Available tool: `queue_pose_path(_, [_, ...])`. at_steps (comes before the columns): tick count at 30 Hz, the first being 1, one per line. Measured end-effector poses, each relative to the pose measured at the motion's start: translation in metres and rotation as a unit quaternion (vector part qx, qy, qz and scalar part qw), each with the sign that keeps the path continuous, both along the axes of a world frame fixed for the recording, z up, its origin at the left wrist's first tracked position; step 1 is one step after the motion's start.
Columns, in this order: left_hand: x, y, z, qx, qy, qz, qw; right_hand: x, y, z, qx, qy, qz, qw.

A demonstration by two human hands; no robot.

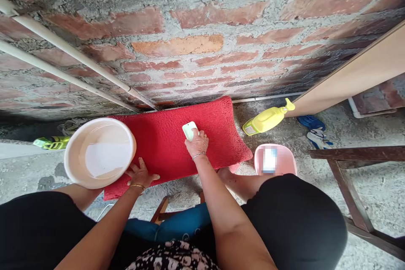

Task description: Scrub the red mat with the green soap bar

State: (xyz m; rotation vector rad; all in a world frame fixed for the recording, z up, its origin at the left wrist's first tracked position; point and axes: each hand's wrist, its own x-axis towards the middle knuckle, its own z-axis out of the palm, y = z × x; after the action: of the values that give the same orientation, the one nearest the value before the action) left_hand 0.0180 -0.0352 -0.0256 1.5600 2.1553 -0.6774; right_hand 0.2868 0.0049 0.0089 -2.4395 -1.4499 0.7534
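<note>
A red textured mat (164,135) lies across a low surface in front of me. My right hand (197,141) is closed on a pale green scrub brush (189,129) with a small hole at its far end, pressed to the middle of the mat; any bristles are hidden underneath. My left hand (139,175) rests on the mat's near left part, fingers spread, close beside a cream plastic basin (71,160). The basin stands on the mat's left end and contains some clear liquid.
Right of the mat stand a yellow spray bottle (264,121) and a pink basin (291,164) with a blurred item inside. Blue and white gloves (316,133) lie near a wooden frame (351,198). A green bottle (52,142) lies left; a brick wall (177,44) rises behind.
</note>
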Motion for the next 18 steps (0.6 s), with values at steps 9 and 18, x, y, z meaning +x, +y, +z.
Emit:
queue_pose_path(9, [-0.004,0.000,0.002,0.004,0.019,-0.029,0.999,0.012,-0.016,0.004,-0.002,0.055,0.011,0.998])
queue_pose_path(18, [0.018,0.014,0.008,-0.046,0.119,-0.030,0.991,0.015,-0.024,0.005,0.008,0.079,0.012,0.997])
